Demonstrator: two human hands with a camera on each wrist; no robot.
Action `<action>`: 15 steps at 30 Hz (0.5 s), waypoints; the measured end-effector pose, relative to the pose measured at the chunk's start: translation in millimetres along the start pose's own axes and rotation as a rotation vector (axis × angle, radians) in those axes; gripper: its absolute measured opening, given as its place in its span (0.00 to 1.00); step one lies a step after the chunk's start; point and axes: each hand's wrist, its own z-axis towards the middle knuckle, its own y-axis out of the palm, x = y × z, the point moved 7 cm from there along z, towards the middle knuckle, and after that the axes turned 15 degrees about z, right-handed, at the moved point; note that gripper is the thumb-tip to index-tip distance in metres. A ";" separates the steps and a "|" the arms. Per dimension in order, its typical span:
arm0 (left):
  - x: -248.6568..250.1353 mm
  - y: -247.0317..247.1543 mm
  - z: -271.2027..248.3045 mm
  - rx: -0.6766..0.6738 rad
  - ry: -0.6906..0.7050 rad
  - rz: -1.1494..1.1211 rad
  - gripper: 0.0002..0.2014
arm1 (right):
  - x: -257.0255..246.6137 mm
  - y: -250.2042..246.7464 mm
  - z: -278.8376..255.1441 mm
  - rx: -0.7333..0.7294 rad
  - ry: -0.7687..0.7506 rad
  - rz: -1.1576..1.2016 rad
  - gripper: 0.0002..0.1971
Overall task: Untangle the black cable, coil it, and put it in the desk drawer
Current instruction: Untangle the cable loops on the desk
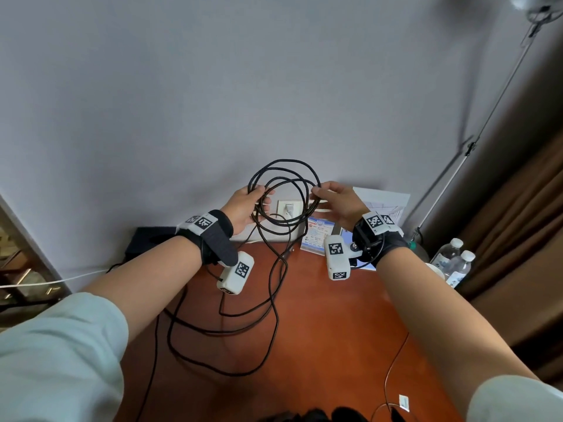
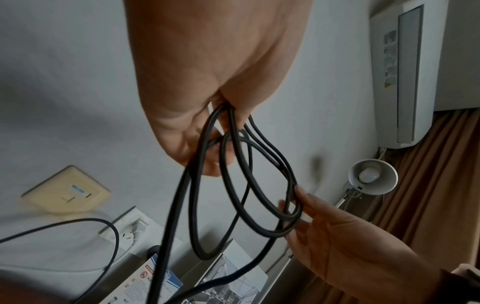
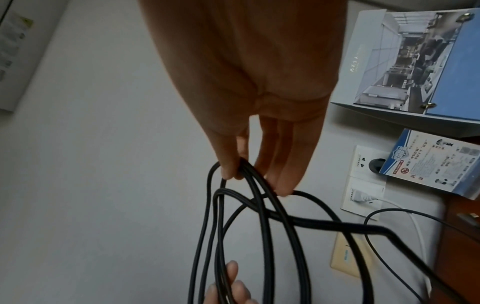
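Black cable (image 1: 285,190): thin, matte, partly coiled. Several loose round loops held up in air before wall, above far edge of desk. Loops gathered at 9 o'clock side and at 3 o'clock side, strands crossing unevenly between. Rest of cable uncoiled: tail hung from 6 o'clock of coil down to red-brown desk top, laid there in wide slack curves overlapping one another. Cable ends not discernible. Drawer not in view.
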 end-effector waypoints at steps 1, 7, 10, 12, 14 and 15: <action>-0.6 -3.3 0.5 0.014 0.004 0.028 0.10 | -1.8 -1.3 0.0 0.032 -0.030 -0.024 0.07; 5.8 -29.7 5.4 0.150 0.064 0.188 0.12 | -14.7 -12.5 4.0 0.169 -0.174 -0.070 0.10; 11.1 -35.9 3.0 0.150 0.084 0.259 0.12 | -17.6 -18.4 6.4 0.195 -0.206 -0.037 0.11; 17.5 -38.7 1.0 0.162 0.115 0.283 0.12 | -20.0 -20.2 6.2 0.208 -0.233 -0.012 0.12; 23.8 -43.2 -1.7 0.183 0.132 0.289 0.13 | -21.5 -25.2 5.2 0.258 -0.256 0.039 0.13; 25.8 -46.3 -2.4 0.193 0.132 0.273 0.14 | -21.3 -30.1 4.7 0.304 -0.262 0.088 0.13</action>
